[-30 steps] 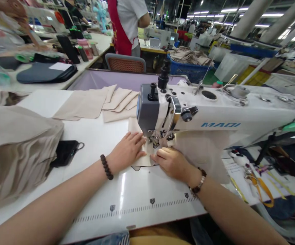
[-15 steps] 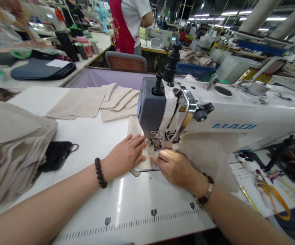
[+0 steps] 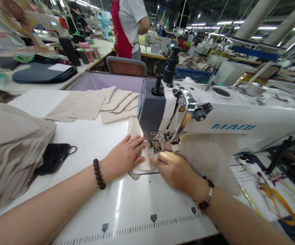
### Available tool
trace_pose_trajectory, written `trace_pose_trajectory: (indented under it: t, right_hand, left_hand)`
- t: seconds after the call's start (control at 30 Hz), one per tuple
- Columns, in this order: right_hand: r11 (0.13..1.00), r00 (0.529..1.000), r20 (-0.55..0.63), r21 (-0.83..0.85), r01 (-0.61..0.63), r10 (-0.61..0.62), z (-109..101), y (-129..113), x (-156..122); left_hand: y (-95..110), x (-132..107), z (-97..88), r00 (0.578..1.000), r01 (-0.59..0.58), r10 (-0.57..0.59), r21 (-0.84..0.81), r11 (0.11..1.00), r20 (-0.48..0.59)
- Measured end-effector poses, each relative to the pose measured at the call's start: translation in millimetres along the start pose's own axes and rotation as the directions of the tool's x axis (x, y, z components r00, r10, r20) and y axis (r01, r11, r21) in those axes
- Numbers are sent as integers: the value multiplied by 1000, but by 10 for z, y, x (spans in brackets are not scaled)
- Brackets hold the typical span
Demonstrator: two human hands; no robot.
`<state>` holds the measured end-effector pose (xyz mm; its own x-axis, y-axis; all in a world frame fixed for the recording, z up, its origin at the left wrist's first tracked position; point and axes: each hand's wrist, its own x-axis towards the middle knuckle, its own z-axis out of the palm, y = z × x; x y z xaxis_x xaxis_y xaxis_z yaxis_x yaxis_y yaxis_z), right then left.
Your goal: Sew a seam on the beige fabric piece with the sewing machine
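A white sewing machine (image 3: 213,115) stands on the white table (image 3: 91,136). A narrow beige fabric piece (image 3: 134,131) lies under its presser foot (image 3: 156,145). My left hand (image 3: 123,157) lies flat on this fabric, just left of the needle, fingers together and stretched out. My right hand (image 3: 174,168) presses the fabric's near edge right in front of the foot, fingers curled down onto the cloth. Both wrists wear bead bracelets. More beige cloth (image 3: 208,160) hangs under the machine arm to the right of my right hand.
Cut beige pieces (image 3: 93,102) lie fanned out behind the machine head. A tall stack of beige fabric (image 3: 12,149) fills the left, with a black phone (image 3: 53,157) beside it. A ruler scale (image 3: 137,226) runs along the front edge. Scissors (image 3: 272,195) lie at right. A person in a red apron (image 3: 127,27) stands beyond.
Both hands have stayed on the fabric at the presser foot. The view has shifted slightly closer to the machine head. The fabric's near end has crept a little toward the foot.
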<state>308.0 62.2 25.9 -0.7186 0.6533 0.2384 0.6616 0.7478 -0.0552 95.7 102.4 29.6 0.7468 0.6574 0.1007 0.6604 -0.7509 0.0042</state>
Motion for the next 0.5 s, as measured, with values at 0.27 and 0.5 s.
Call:
trace_pose_trajectory:
  t: [0.27, 0.5]
  right_hand:
    - [1000, 999, 31, -8, 23, -23, 19, 25, -2]
    - [999, 989, 145, 3, -34, 33, -73, -17, 72]
  left_hand:
    - [-8, -8, 25, 1000, 5, -5, 44, 999, -5]
    - [4, -20, 39, 999, 34, -34, 24, 999, -4]
